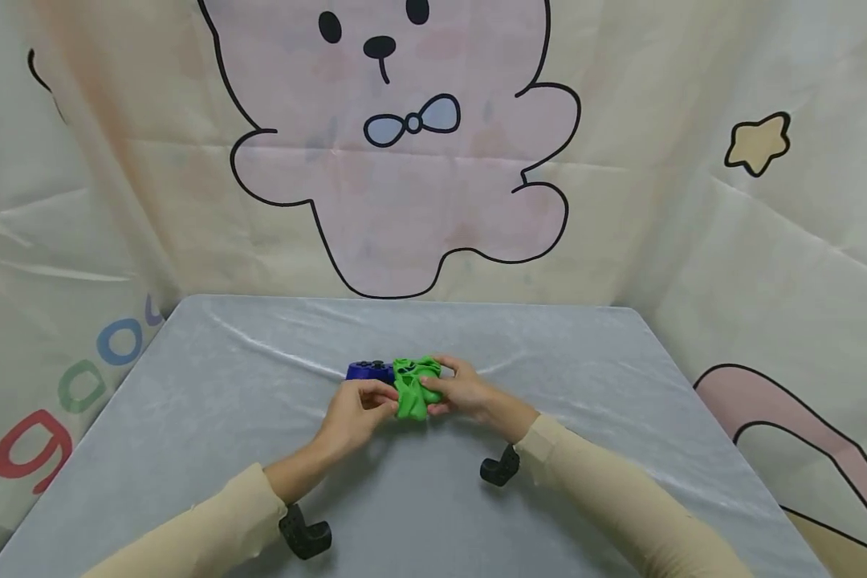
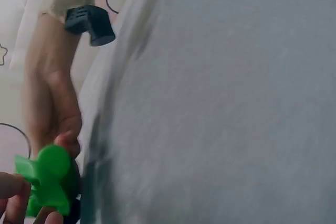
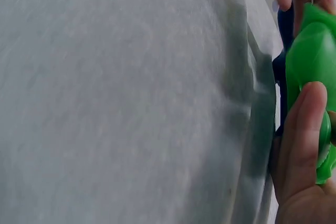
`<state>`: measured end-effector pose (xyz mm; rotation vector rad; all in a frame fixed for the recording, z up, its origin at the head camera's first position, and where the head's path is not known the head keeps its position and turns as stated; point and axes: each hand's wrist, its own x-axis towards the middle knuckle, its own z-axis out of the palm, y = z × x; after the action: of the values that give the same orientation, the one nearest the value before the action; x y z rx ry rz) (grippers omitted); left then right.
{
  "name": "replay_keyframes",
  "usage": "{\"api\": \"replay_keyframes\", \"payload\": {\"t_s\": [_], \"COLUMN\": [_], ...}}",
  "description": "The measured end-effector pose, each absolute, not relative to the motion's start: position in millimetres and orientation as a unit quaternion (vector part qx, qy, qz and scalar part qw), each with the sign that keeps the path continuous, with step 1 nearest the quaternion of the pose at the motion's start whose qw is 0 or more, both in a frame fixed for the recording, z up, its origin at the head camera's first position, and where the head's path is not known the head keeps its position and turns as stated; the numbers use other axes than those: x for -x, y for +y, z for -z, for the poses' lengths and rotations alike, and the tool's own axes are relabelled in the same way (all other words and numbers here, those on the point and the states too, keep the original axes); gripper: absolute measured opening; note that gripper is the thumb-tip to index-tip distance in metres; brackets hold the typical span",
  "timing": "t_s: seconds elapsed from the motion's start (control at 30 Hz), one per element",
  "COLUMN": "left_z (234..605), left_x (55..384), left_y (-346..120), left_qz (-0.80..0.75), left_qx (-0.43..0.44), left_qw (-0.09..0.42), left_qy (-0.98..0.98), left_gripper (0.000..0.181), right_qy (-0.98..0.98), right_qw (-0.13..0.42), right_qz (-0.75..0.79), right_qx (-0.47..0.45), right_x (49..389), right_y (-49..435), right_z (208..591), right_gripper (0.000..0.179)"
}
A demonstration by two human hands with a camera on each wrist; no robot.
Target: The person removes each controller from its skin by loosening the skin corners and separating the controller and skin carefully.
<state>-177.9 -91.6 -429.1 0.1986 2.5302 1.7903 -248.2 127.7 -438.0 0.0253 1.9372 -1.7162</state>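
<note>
A blue game controller (image 1: 364, 370) is held above the table, its left end bare and the rest wrapped in a stretchy green silicone cover (image 1: 413, 393). My left hand (image 1: 350, 413) pinches the near left edge of that cover between thumb and fingers. Around the covered right end curls my right hand (image 1: 470, 393), thumb on the near side. In the left wrist view a flap of the green cover (image 2: 50, 177) is pulled out between the left fingertips. The right wrist view shows the right hand's fingers (image 3: 302, 145) against the green surface. The controller's covered part is hidden.
Grey cloth covers the table (image 1: 433, 514), with creases near its far side. Light fabric walls printed with a cartoon bear (image 1: 405, 193) stand behind and at the sides. A black camera mount hangs at each wrist, the left one (image 1: 305, 533) lower than the right (image 1: 500, 466).
</note>
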Motion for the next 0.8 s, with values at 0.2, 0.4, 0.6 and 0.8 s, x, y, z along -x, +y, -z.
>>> {"api": "replay_keyframes", "payload": {"t_s": [0.2, 0.4, 0.6, 0.8], "left_z": [426.1, 426.4, 426.5, 429.2], "left_x": [181.4, 181.9, 191.7, 204.3], "left_y": [-102.5, -123.6, -140.4, -144.6], "left_qz": [-0.603, -0.588, -0.56, -0.544], "left_qx": [-0.052, -0.011, 0.018, 0.007], "left_qw": [0.035, 0.033, 0.017, 0.095], "left_qy": [0.795, 0.808, 0.828, 0.834], "left_gripper": [0.015, 0.02, 0.027, 0.049], "right_qy": [0.717, 0.706, 0.707, 0.71], "right_qw": [0.261, 0.282, 0.286, 0.289], "right_qz": [0.646, 0.65, 0.647, 0.642], "right_qx": [-0.018, -0.007, -0.004, 0.001], "right_x": [249.7, 249.5, 249.5, 247.9], "right_y": [130.0, 129.5, 130.3, 131.4], "right_z": [440.0, 440.3, 440.2, 437.9], "right_gripper": [0.059, 0.062, 0.062, 0.063]}}
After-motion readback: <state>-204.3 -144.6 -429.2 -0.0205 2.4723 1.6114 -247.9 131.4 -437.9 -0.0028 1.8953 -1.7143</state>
